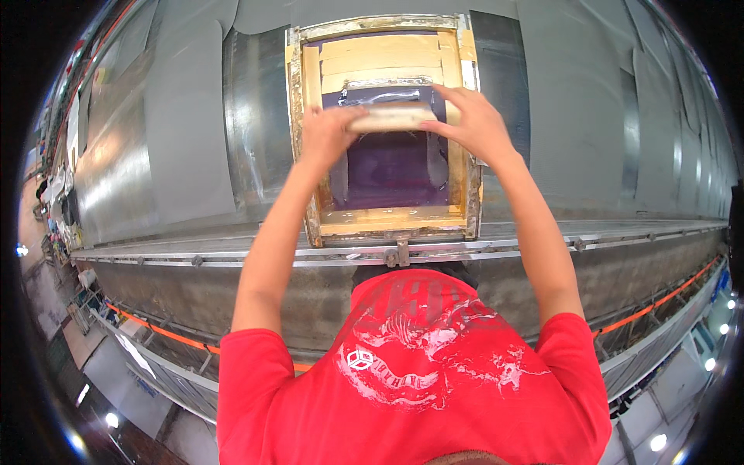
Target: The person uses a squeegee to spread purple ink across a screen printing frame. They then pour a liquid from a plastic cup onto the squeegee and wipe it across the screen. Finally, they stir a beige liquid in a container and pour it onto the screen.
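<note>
My left hand (327, 133) and my right hand (474, 124) grip the two ends of a pale, slightly blurred squeegee handle (391, 118). The bar lies crosswise over a screen printing frame (296, 85) with a worn metal rim. Inside it, the dark purple screen (391, 174) is bordered by tan tape (380, 50) along its edges, with glossy, translucent strips beside the purple area. What lies under the squeegee is hidden. A small metal fitting (401, 252) sits at the middle of the frame's near edge.
A long bench (132, 155) with grey sheets (581, 116) and bare metal strips extends to both sides. A metal rail (527, 248) runs along its near edge, with small clamps on it. Orange tubing (635, 318) runs lower down. Cluttered items (60, 194) stand at the far left.
</note>
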Available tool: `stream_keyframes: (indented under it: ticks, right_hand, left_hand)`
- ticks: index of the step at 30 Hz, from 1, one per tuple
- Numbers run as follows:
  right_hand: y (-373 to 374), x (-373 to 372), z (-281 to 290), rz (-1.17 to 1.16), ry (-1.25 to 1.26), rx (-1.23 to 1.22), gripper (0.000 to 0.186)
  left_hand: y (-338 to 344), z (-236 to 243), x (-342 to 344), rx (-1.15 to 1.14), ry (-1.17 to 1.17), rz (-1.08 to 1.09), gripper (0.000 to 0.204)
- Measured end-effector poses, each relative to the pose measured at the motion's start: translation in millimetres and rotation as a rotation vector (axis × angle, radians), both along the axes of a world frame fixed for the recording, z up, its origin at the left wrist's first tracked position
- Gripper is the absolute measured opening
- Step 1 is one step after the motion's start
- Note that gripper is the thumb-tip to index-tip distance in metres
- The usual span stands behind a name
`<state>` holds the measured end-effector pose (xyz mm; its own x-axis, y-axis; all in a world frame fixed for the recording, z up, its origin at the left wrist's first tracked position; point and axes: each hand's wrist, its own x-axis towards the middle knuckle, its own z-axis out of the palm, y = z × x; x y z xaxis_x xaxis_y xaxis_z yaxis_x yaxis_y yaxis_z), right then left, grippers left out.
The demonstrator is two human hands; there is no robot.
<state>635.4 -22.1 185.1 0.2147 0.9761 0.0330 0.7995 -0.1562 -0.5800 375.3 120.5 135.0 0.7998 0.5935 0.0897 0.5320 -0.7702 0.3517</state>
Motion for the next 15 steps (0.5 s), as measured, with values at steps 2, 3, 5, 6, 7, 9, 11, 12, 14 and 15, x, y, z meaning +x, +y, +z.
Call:
stream_keyframes:
  ticks: [2,3,5,6,7,9,11,12,14,15]
  right_hand:
    - [27.9,2.6,-23.5,0.057,-0.013,-0.033,0.042]
    - [35.5,3.4,-37.5,0.094,-0.016,-0.049,0.041]
    - [30.8,-2.1,-61.2,0.07,-0.03,0.014,0.041]
    - [28.6,-2.5,-72.5,0.059,-0.037,0.046,0.042]
    - [15.8,-9.7,-77.5,0.048,0.001,0.09,0.044]
    - [-13.7,-28.8,-72.6,0.038,0.053,0.066,0.045]
    - [-41.9,-48.2,-67.2,0.033,0.092,0.039,0.047]
    - [-55.2,-57.8,-66.5,0.038,0.106,0.023,0.049]
    - [-78.5,-74.0,-61.1,0.04,0.137,-0.01,0.051]
    - [-86.5,-81.1,-60.0,0.037,0.154,-0.025,0.051]
  left_hand:
    - [30.7,14.1,25.4,-0.084,0.069,0.0,0.037]
    - [35.7,10.1,29.9,-0.074,0.071,0.015,0.036]
    - [39.7,-3.0,36.5,-0.06,0.075,0.054,0.033]
    - [35.0,-7.1,35.4,-0.067,0.07,0.049,0.036]
    - [22.7,-8.0,28.2,-0.079,0.072,0.052,0.039]
    - [-5.4,-5.9,9.1,-0.112,0.073,0.038,0.044]
    - [-36.7,-1.7,-8.5,-0.125,0.074,0.033,0.046]
    - [-51.0,-0.4,-18.9,-0.131,0.074,0.033,0.047]
    - [-79.5,-1.1,-40.3,-0.11,0.069,0.033,0.048]
    - [-85.8,-4.3,-46.5,-0.094,0.062,0.033,0.049]
